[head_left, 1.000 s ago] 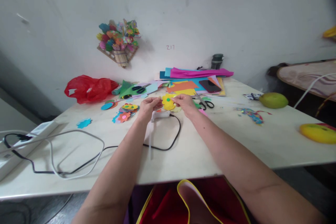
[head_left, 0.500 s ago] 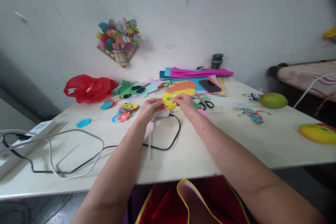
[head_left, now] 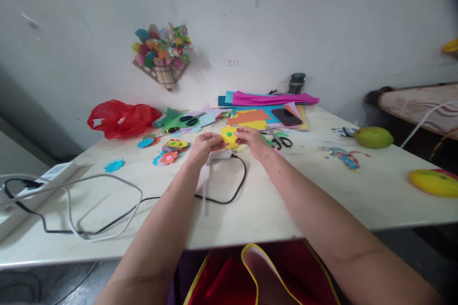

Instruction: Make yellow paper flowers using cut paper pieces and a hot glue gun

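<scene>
A yellow paper flower with a green dot at its centre is held up over the middle of the table. My left hand pinches its left edge, and my right hand grips the right edge. Under the hands lies a white glue gun with a black cord; its far parts are hidden by the flower and fingers. Black-handled scissors rest just right of my right hand. Left of my left hand is a pile of paper flowers in orange, blue and yellow.
A blue paper flower, a power strip and looping cables lie left. Coloured sheets, a phone and a red plastic bag are at the back. A green mango and yellow fruit sit right.
My right fingers have shifted slightly along the flower's right edge. The flower and my left hand stay almost in place.
</scene>
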Tool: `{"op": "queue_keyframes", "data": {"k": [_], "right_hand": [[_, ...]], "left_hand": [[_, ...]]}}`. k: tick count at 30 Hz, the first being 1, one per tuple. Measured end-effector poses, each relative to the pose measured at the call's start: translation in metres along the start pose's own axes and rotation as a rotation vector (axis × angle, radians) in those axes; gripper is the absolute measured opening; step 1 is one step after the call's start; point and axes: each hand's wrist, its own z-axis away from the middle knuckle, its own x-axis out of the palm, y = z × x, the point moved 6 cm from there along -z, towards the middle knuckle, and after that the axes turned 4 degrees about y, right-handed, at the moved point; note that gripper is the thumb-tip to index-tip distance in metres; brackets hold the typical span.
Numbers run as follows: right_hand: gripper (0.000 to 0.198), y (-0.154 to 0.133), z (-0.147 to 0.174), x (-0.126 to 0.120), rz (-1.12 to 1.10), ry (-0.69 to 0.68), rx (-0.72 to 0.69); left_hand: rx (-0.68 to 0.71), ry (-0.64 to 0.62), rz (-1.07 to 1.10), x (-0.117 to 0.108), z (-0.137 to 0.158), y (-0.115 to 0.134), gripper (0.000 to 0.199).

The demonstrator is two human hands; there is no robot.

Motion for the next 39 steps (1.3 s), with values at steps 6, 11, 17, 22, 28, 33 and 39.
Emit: {"op": "queue_keyframes", "data": {"k": [6, 11, 17, 22, 28, 33, 39], "right_hand": [[0.015, 0.002, -0.006, -0.017, -0.081, 0.091, -0.001], [0.024, 0.000, -0.005, -0.023, -0.059, 0.180, 0.018], [0.032, -0.002, -0.001, -0.011, 0.060, 0.085, 0.023], [0.032, 0.000, 0.000, -0.002, 0.130, 0.051, -0.003], [0.023, 0.000, 0.001, 0.000, 0.137, 0.050, -0.012], [0.017, 0.002, 0.002, 0.002, 0.141, 0.002, 0.032], [0.019, 0.000, 0.003, 0.002, 0.156, 0.015, 0.041]], "left_hand": [[0.007, 0.057, 0.002, -0.007, -0.001, 0.001, 0.024], [-0.009, 0.044, 0.008, -0.008, -0.002, 0.000, 0.023], [-0.030, -0.005, -0.006, -0.004, -0.001, -0.003, 0.024], [-0.033, -0.029, -0.003, 0.000, -0.001, -0.004, 0.024], [-0.038, -0.027, -0.021, 0.002, 0.001, -0.004, 0.023], [-0.038, -0.013, -0.033, 0.001, 0.001, -0.003, 0.023], [-0.048, -0.049, 0.008, 0.004, 0.001, -0.001, 0.023]]}}
